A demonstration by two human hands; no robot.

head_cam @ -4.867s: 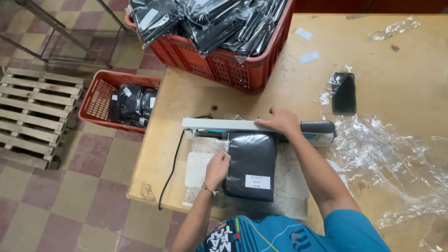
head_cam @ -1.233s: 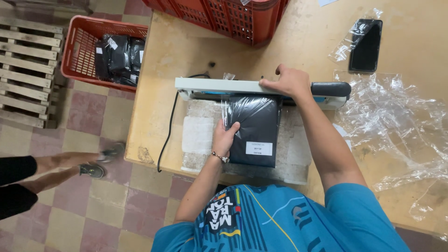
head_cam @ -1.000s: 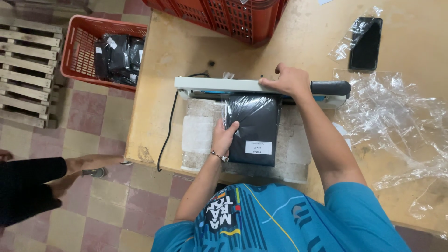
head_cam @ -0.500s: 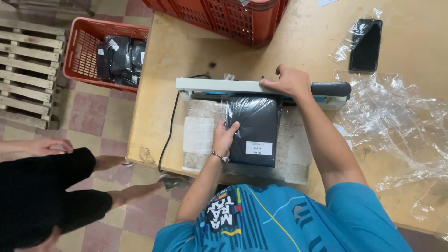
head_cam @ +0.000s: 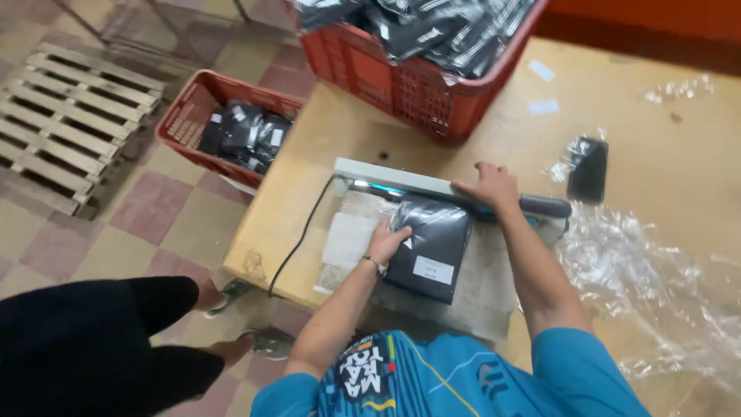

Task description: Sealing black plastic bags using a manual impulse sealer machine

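A black plastic packet [head_cam: 431,247] with a white label lies flat on the wooden table [head_cam: 679,177], its top edge under the arm of a long white heat sealer [head_cam: 409,183]. My left hand [head_cam: 387,241] rests on the packet's left side, fingers spread over it. My right hand [head_cam: 489,186] presses down on the sealer's arm, close to its black handle [head_cam: 545,206]. The sealer's black cord [head_cam: 297,244] runs off the table's left edge.
A large red crate [head_cam: 401,81] of black packets stands at the table's far side. A smaller red crate [head_cam: 202,116] with packets sits on the floor, next to a wooden pallet [head_cam: 65,135]. Crumpled clear plastic [head_cam: 648,270] and a dark phone [head_cam: 588,168] lie right. Another person's legs [head_cam: 108,340] are at lower left.
My head has tilted up, showing more of the big crate. The other person has walked in from the left and now stands closer to the table. My hands stay on packet and sealer.
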